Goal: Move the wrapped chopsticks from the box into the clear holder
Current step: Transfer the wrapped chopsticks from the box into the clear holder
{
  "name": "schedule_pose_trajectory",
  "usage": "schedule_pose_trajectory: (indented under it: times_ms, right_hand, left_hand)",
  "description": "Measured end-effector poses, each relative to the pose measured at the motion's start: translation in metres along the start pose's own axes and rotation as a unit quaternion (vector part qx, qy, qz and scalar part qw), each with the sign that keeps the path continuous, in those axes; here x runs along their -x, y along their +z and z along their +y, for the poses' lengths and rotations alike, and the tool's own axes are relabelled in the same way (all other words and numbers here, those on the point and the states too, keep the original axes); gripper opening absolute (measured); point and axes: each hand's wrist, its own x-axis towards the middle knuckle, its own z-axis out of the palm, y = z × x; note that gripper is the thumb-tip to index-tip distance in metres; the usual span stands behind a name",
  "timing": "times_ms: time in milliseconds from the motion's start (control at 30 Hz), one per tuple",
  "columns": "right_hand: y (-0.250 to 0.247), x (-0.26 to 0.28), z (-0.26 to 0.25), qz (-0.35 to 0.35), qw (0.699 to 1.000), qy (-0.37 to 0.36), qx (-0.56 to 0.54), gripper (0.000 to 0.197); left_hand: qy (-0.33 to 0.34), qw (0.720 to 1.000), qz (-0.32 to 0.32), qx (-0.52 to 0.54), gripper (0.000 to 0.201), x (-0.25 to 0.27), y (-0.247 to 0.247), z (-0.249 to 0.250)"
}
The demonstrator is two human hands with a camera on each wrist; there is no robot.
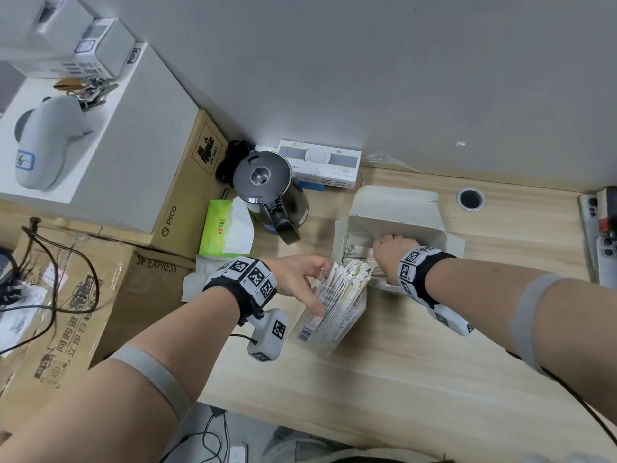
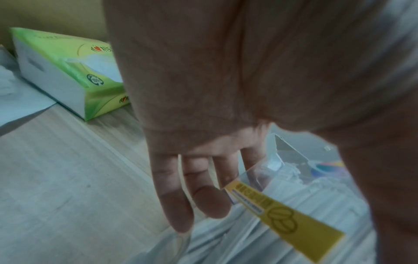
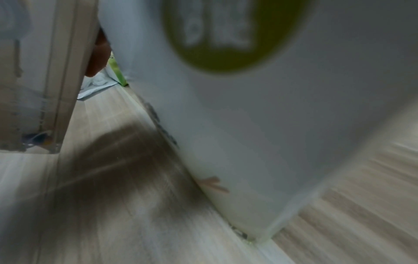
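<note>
The clear holder (image 1: 334, 315) stands tilted on the wooden desk, packed with wrapped chopsticks (image 1: 350, 274). My left hand (image 1: 300, 279) rests against its left side. In the left wrist view the fingers (image 2: 178, 196) lie straight along the holder's clear wall (image 2: 260, 171), above its yellow label (image 2: 282, 214). Behind the holder sits the open white box (image 1: 397, 218), with more wrapped chopsticks (image 1: 355, 250) inside at its left. My right hand (image 1: 394, 247) reaches down into the box, and its fingers are hidden. The right wrist view shows only the box's outer wall (image 3: 248, 125), blurred.
A dark kettle (image 1: 267, 188) and a green tissue pack (image 1: 227, 228) stand left of the box. Cardboard boxes (image 1: 187, 182) are stacked along the desk's left edge. A white carton (image 1: 320, 162) lies against the wall. A cable hole (image 1: 470, 198) and phones (image 1: 604, 248) are at the right.
</note>
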Motion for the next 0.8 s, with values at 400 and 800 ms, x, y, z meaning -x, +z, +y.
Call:
schedule_pose_trajectory:
  times_ms: [400, 800]
  right_hand:
    - [-0.005, 0.002, 0.002, -0.025, 1.000, -0.010, -0.012, 0.050]
    - [-0.019, 0.007, 0.007, -0.040, 0.999, -0.017, 0.017, 0.033]
  left_hand:
    - [0.004, 1.000, 0.011, 0.000, 0.050, 0.003, 0.005, 0.003]
    - [-0.011, 1.000, 0.009, -0.013, 0.061, 0.009, 0.003, 0.008]
